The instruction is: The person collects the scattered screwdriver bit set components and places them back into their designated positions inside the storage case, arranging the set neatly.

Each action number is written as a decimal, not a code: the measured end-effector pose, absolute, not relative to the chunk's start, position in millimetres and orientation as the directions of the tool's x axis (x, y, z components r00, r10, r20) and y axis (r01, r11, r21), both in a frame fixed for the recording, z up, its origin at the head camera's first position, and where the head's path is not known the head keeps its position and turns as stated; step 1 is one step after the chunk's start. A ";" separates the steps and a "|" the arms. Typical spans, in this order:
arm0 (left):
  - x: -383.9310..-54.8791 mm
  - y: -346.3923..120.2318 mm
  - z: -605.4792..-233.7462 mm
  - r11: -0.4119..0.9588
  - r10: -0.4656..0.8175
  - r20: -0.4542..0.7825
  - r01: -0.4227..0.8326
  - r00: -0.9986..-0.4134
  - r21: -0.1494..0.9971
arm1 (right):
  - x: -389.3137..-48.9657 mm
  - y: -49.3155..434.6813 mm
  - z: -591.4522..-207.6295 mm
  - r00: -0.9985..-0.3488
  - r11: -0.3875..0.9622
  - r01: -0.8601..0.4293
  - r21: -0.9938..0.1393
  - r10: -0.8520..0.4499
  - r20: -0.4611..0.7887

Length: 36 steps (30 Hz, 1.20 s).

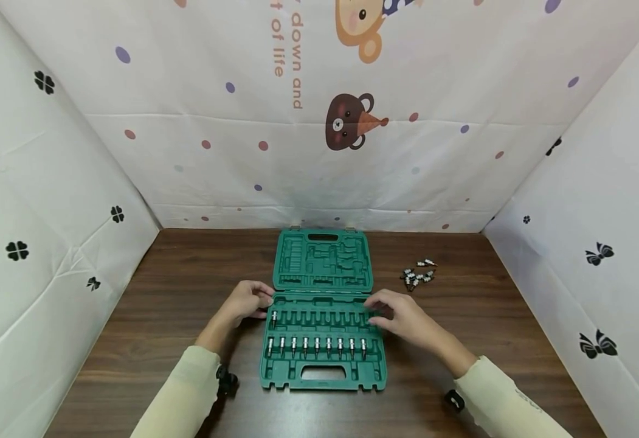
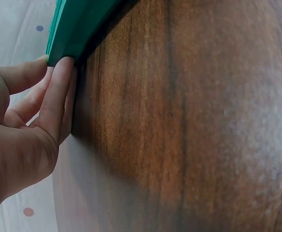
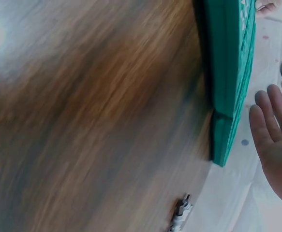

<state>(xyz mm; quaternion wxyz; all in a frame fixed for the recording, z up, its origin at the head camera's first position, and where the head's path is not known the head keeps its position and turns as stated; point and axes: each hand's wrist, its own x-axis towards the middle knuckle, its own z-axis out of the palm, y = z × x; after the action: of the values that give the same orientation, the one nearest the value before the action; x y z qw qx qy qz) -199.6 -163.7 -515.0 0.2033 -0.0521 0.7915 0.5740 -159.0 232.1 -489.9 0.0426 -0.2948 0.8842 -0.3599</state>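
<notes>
An unfolded green plastic socket case (image 1: 323, 383) lies on the table, its lid (image 1: 323, 261) laid back toward the wall. Along its lower row stand several silver bit sockets (image 1: 317, 347); one more bit socket (image 1: 274, 317) sits at the left end of the upper row, whose other slots are bare. My left hand (image 1: 247, 300) grips the case's left edge near the hinge, thumb on top and fingers against the side (image 2: 58, 87). Over the right end of the upper row hovers my right hand (image 1: 401, 314), fingers spread and holding nothing; the right wrist view shows them apart from the case.
A loose pile of bit sockets (image 1: 416, 277) lies on the dark wooden table (image 1: 199, 261), right of the lid. Patterned white cloth walls (image 1: 215, 170) close off the back and both sides.
</notes>
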 end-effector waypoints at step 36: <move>-201.2 -165.1 -518.9 0.328 0.156 -0.374 -0.309 -0.914 0.893 | -203.9 342.6 -510.7 -0.971 0.815 -0.224 -0.534 -0.137 0.197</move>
<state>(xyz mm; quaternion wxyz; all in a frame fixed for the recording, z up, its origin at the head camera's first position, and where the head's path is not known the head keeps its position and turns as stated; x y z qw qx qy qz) -201.2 -165.1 -518.9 0.2013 -0.0483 0.7896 0.5776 -203.9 342.6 -510.7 -0.0749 -0.0950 0.9497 -0.2887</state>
